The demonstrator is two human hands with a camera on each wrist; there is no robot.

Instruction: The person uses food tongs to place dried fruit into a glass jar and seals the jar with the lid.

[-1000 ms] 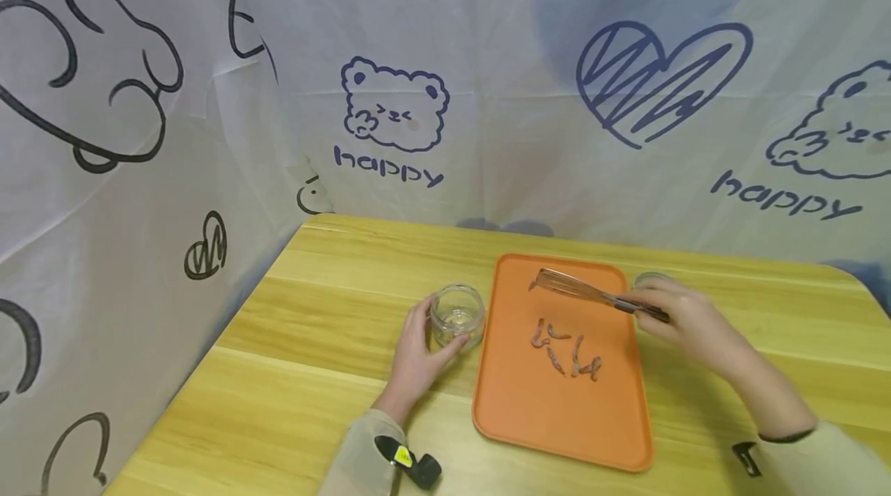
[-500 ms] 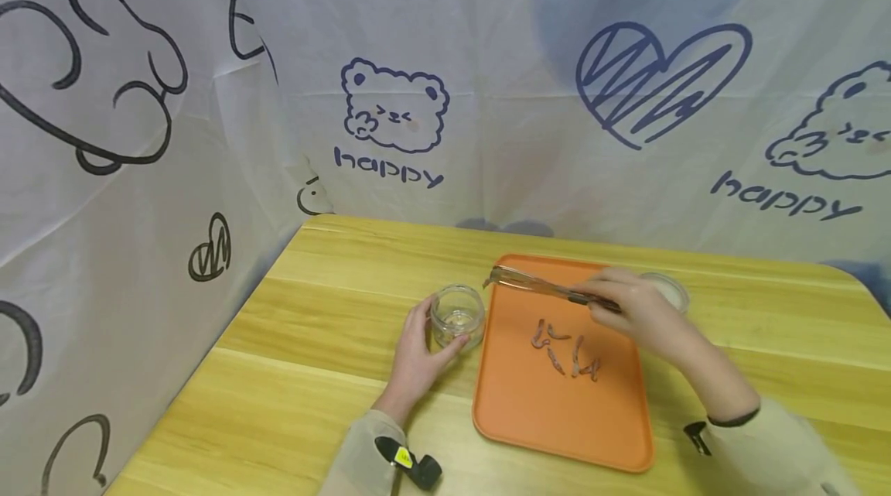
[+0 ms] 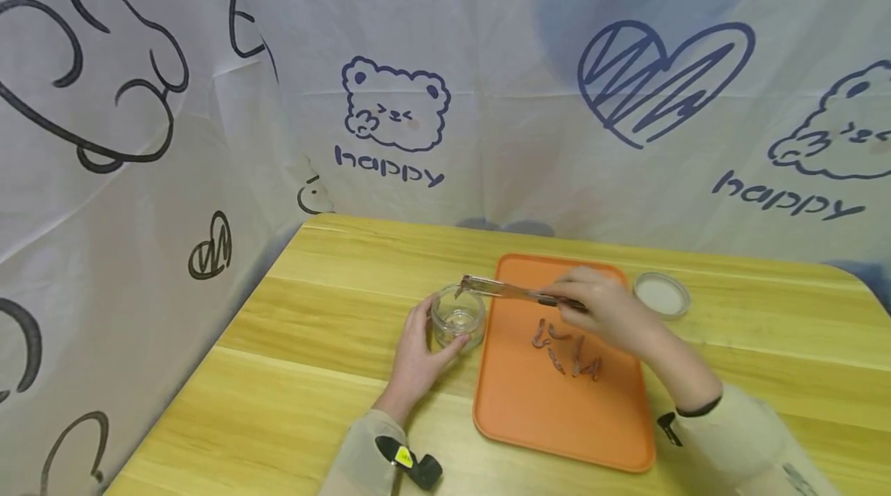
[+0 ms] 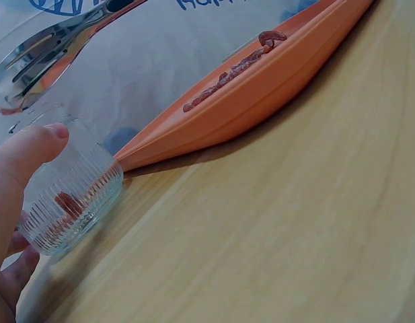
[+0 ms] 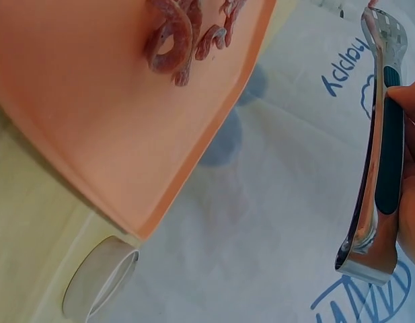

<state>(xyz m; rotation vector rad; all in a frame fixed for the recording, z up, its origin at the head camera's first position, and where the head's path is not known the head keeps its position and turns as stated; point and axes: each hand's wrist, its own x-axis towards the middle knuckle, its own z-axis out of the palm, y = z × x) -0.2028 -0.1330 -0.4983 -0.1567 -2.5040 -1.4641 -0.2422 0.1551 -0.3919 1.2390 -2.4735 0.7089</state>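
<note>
My left hand (image 3: pixel 412 360) holds a small ribbed glass jar (image 3: pixel 459 326), thumb and fingers around its side, standing on the table left of the tray. Through the jar's wall in the left wrist view, something reddish-brown (image 4: pixel 69 204) shows low down. With my right hand (image 3: pixel 609 309) I grip metal tongs (image 5: pixel 390 134) that have dark green handle grips. A thin reddish strip (image 4: pixel 9 110), like dried meat, hangs from the tongs' tips over the jar's mouth. Several similar strips (image 3: pixel 576 357) lie on the orange tray (image 3: pixel 557 426).
A round whitish lid (image 3: pixel 661 295) lies on the table (image 3: pixel 292 403) beyond the tray's right edge. Behind the table hangs a printed cloth (image 3: pixel 515 155). A black device (image 3: pixel 411 461) is strapped at my left wrist.
My right hand has carried the tongs and the strip leftward from the tray's far end to above the jar. The lid has come into full view. My left hand stays at the jar.
</note>
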